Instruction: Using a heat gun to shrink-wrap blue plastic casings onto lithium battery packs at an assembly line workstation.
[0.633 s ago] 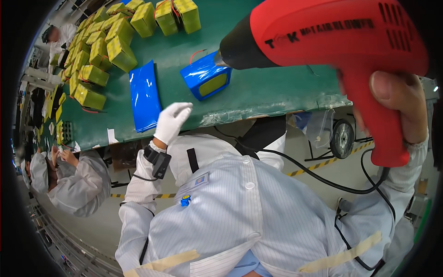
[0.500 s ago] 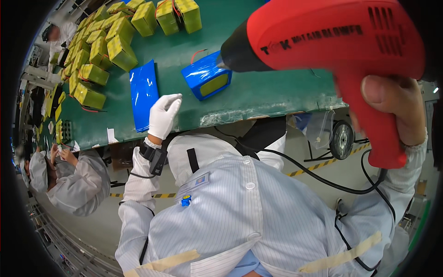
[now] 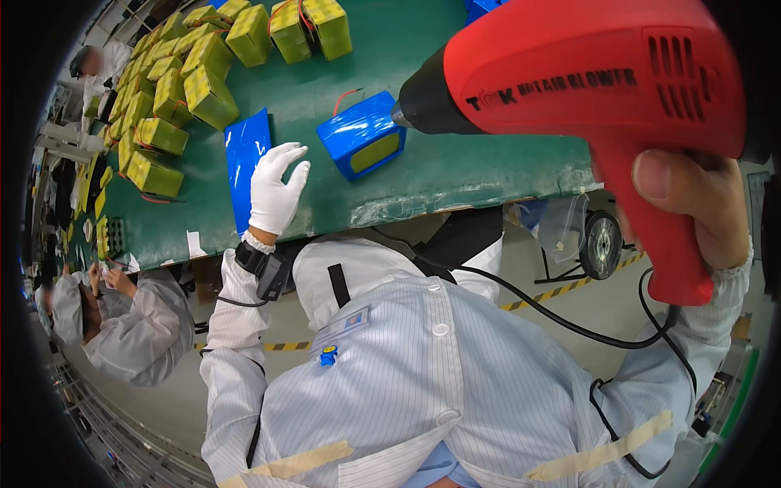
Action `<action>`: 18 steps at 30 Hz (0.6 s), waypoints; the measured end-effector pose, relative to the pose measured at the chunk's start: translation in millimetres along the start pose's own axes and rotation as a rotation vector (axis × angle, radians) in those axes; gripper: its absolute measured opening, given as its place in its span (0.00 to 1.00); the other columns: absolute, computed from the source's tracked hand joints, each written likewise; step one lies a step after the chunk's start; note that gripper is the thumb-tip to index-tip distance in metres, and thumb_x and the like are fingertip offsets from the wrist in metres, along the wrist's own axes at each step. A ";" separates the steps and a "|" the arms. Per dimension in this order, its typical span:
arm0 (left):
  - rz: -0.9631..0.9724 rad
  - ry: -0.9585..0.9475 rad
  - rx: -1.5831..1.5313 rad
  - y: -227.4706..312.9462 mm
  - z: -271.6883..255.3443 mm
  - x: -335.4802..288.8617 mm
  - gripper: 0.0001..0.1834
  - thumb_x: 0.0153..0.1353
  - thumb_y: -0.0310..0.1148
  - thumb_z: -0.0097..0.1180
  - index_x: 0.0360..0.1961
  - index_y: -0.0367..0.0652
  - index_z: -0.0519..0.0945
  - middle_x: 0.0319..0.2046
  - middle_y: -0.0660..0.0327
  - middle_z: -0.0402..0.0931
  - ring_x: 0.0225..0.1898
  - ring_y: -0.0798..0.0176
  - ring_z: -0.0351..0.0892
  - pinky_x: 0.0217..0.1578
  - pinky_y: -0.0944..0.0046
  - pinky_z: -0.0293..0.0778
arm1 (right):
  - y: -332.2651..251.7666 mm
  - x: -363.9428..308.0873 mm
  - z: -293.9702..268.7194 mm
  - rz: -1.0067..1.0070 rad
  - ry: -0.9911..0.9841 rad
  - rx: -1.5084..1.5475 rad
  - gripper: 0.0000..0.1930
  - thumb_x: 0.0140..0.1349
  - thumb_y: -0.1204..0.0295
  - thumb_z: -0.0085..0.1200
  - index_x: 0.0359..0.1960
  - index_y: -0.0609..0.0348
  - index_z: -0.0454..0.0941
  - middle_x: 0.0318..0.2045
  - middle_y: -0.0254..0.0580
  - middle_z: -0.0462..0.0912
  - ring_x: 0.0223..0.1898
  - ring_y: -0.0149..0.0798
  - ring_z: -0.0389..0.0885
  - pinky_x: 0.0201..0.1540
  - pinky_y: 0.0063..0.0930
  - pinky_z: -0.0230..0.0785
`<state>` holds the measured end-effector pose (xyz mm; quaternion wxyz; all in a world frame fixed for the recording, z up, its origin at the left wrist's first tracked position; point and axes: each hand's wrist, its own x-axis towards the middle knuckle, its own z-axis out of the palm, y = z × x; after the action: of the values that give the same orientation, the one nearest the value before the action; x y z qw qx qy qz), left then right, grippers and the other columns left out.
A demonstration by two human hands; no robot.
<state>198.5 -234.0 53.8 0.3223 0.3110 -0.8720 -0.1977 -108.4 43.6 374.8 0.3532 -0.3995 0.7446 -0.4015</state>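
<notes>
Bench (image 3: pixel 455 167): right grip (image 3: pixel 716 207) clasps one blower (image 3: pixel 586 81) near one blue pack (image 3: pixel 358 130) (left grip (image 3: pixel 275 191) parted, empty).

White pinstriped coat (image 3: pixel 521 374), white button (image 3: pixel 440 329), left hand (image 3: pixel 275 185) in white glove (image 3: pixel 268 211), black wrist device (image 3: pixel 272 278), thin cable (image 3: pixel 244 303), badge (image 3: pixel 343 325), tan tape (image 3: pixel 305 461)

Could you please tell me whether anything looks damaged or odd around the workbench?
Yes: the green tabletop's near edge looks scuffed, with whitish, ragged patches, suggesting wear. The left hand wears a white fabric glove while the right hand, gripping the red plastic heat gun, is bare, an odd mismatch.
</notes>
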 end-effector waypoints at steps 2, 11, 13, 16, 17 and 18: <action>0.015 -0.010 0.016 1.7 -0.2 4.5 0.14 0.63 0.30 0.66 0.50 0.43 0.87 0.52 0.54 0.84 0.56 0.50 0.82 0.59 0.55 0.75 | 1.2 -0.9 0.7 -0.007 0.010 0.002 0.29 0.55 0.59 0.68 0.50 0.72 0.78 0.35 0.49 0.84 0.20 0.36 0.81 0.21 0.29 0.76; 0.087 -0.107 0.132 11.9 2.5 22.2 0.21 0.63 0.32 0.66 0.57 0.40 0.84 0.60 0.51 0.81 0.61 0.46 0.79 0.66 0.51 0.69 | 6.7 0.0 3.1 -0.061 0.053 0.027 0.28 0.54 0.60 0.69 0.50 0.71 0.78 0.35 0.48 0.84 0.20 0.36 0.82 0.22 0.29 0.76; 0.276 -0.157 0.248 25.6 8.8 31.7 0.29 0.60 0.39 0.69 0.60 0.38 0.80 0.62 0.46 0.77 0.62 0.42 0.77 0.64 0.49 0.70 | 7.0 -0.3 1.1 -0.080 0.075 0.035 0.28 0.54 0.60 0.69 0.50 0.70 0.78 0.35 0.48 0.84 0.20 0.36 0.82 0.22 0.29 0.76; 0.329 -0.359 0.404 47.2 27.6 45.7 0.46 0.59 0.50 0.69 0.70 0.32 0.67 0.70 0.39 0.65 0.72 0.37 0.63 0.71 0.42 0.60 | 7.5 -7.2 -1.0 -0.118 0.140 0.048 0.28 0.54 0.61 0.69 0.51 0.70 0.78 0.35 0.48 0.84 0.21 0.36 0.82 0.22 0.29 0.76; 0.290 -0.386 0.459 49.4 24.5 38.4 0.49 0.58 0.51 0.70 0.71 0.30 0.65 0.70 0.37 0.64 0.72 0.35 0.62 0.72 0.41 0.58 | 14.3 3.8 0.9 -0.155 0.116 0.073 0.28 0.54 0.61 0.69 0.51 0.70 0.78 0.35 0.48 0.84 0.21 0.36 0.82 0.22 0.29 0.76; 0.262 -0.399 0.455 54.4 29.8 40.8 0.53 0.56 0.54 0.72 0.71 0.28 0.63 0.71 0.33 0.61 0.73 0.31 0.61 0.74 0.40 0.56 | 13.4 2.9 -0.3 -0.171 0.131 0.082 0.28 0.54 0.61 0.69 0.51 0.70 0.78 0.35 0.48 0.84 0.21 0.36 0.82 0.22 0.29 0.76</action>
<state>131.0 -217.4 80.1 0.0901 0.2152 -0.9723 -0.0117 -114.0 45.9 362.5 0.2842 -0.4196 0.7122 -0.4857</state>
